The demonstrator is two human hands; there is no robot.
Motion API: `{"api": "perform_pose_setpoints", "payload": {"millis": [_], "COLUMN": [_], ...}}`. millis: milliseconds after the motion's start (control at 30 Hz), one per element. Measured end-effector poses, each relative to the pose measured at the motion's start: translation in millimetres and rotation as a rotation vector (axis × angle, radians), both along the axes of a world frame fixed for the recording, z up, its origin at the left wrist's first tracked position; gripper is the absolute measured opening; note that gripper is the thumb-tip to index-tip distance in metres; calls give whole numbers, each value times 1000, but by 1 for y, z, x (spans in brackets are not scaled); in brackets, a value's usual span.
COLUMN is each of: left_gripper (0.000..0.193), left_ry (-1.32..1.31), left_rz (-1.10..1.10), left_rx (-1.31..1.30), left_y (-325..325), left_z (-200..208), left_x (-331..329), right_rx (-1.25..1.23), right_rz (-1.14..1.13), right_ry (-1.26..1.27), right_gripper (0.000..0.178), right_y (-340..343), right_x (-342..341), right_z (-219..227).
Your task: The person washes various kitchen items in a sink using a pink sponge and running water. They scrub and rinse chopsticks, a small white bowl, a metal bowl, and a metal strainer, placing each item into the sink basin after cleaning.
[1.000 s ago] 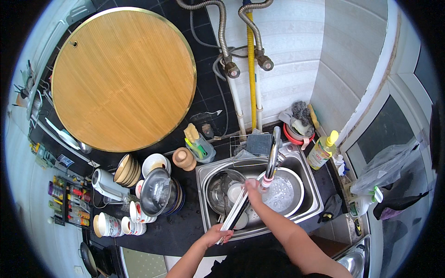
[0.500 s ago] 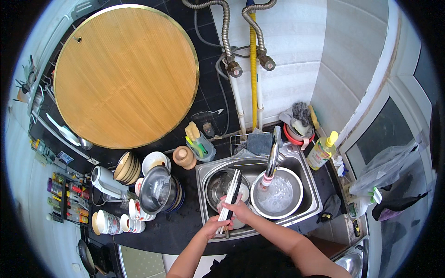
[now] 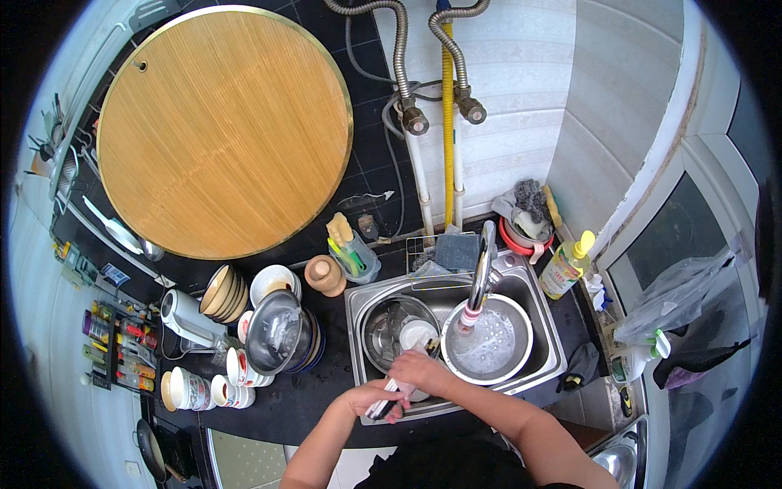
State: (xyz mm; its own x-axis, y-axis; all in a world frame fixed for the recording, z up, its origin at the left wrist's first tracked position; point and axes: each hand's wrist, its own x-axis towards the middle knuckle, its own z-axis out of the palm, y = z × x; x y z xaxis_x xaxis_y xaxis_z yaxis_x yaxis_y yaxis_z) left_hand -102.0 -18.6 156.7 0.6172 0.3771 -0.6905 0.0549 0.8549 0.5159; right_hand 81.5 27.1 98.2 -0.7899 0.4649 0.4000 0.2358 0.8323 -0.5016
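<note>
White-and-dark chopsticks slant away rightward, left hand clasping their near end, right hand (half hiding them) wrapped beyond.

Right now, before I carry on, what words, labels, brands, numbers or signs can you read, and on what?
No text is clear enough to quote.
Yellow-capped bottle: printed label, too blurred.
Blue-and-white card: too small.
Bottles at far left: labels too small.
Chopsticks: no lettering can be made out.
</note>
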Motion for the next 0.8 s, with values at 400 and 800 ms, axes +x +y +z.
{"api": "perform_pose_setpoints", "payload": {"millis": [400, 800], "left_gripper": [14, 12], "left_ry": [302, 308], "left_rz": [221, 170], "left_rx": [58, 137], "left_y": [-17, -13], "left_z": [-16, -11], "left_x": [7, 26], "right_rx": [-837, -211], "right_rz": [-707, -622], "right_ry": [513, 130], "right_gripper": [39, 41], "right_y": [18, 20], "right_x": [20, -6], "right_z": [-27, -25]}}
